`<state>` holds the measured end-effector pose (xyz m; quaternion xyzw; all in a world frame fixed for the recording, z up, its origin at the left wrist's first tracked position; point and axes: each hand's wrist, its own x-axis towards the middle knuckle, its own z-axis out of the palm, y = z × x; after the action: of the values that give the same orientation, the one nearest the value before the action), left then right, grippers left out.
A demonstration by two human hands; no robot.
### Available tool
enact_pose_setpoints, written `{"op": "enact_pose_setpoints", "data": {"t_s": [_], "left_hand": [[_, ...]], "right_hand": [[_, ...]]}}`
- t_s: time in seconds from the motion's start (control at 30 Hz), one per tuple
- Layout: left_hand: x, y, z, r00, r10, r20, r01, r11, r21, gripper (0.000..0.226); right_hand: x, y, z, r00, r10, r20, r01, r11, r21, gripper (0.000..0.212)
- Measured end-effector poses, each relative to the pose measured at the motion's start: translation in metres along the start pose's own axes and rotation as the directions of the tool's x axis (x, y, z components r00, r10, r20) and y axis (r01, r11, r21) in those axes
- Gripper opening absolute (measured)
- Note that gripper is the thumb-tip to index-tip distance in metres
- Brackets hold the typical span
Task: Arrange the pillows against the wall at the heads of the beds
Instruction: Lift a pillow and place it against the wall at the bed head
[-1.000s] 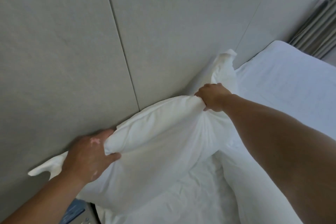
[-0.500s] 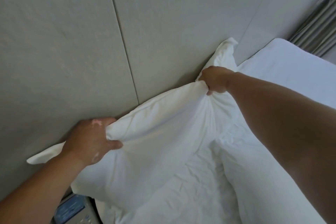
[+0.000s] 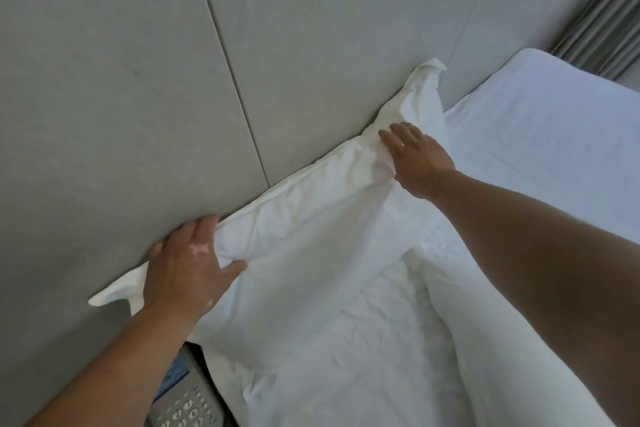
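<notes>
A white pillow [image 3: 311,218] leans against the grey padded wall [image 3: 138,80] at the head of a bed with white sheets [image 3: 346,357]. My left hand [image 3: 187,267] grips the pillow's left end, thumb on its front, fingers behind its top edge by the wall. My right hand [image 3: 415,158] lies flat on the pillow's upper right part, fingers spread, holding nothing. The pillow's right corner [image 3: 427,80] sticks up along the wall.
A folded white duvet [image 3: 485,357] runs under my right forearm. More white bedding [image 3: 536,149] stretches to the right, with a grey curtain [image 3: 602,17] beyond it. A telephone with a keypad [image 3: 183,406] sits at the bottom left beside the bed.
My right hand has let go of the pillow's top edge and now rests flat on it. The pillow has settled against the wall. My left hand keeps its hold.
</notes>
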<state>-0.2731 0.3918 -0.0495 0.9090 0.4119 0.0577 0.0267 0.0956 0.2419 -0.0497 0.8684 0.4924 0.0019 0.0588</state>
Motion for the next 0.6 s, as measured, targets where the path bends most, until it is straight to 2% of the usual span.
{"op": "enact_pose_setpoints", "data": {"t_s": [0.1, 0.2, 0.33, 0.4, 0.47, 0.6], "left_hand": [[-0.017, 0.005, -0.009, 0.997, -0.043, -0.071, 0.044, 0.999, 0.005, 0.068], [-0.04, 0.016, -0.023, 0.996, -0.002, -0.093, -0.002, 0.999, -0.046, 0.063], [-0.08, 0.047, -0.03, 0.994, 0.084, -0.07, -0.099, 0.963, -0.252, 0.06], [-0.103, 0.067, -0.025, 0.995, 0.1, 0.021, -0.085, 0.926, -0.367, 0.057], [-0.124, 0.087, -0.014, 0.976, 0.13, 0.177, -0.035, 0.887, -0.46, 0.06], [-0.165, 0.133, 0.022, 0.85, 0.218, 0.48, 0.103, 0.824, -0.557, 0.059]], "right_hand": [[-0.056, -0.007, -0.008, 0.993, 0.11, 0.041, -0.116, 0.964, 0.238, 0.092], [-0.131, -0.017, -0.002, 0.977, 0.182, 0.108, -0.211, 0.871, 0.444, 0.096], [-0.237, -0.028, 0.013, 0.923, 0.284, 0.259, -0.384, 0.723, 0.574, 0.094], [-0.293, -0.034, 0.022, 0.869, 0.358, 0.341, -0.494, 0.624, 0.605, 0.09], [-0.35, -0.04, 0.031, 0.805, 0.428, 0.411, -0.59, 0.513, 0.623, 0.086], [-0.458, -0.053, 0.048, 0.624, 0.557, 0.548, -0.754, 0.245, 0.61, 0.078]]}}
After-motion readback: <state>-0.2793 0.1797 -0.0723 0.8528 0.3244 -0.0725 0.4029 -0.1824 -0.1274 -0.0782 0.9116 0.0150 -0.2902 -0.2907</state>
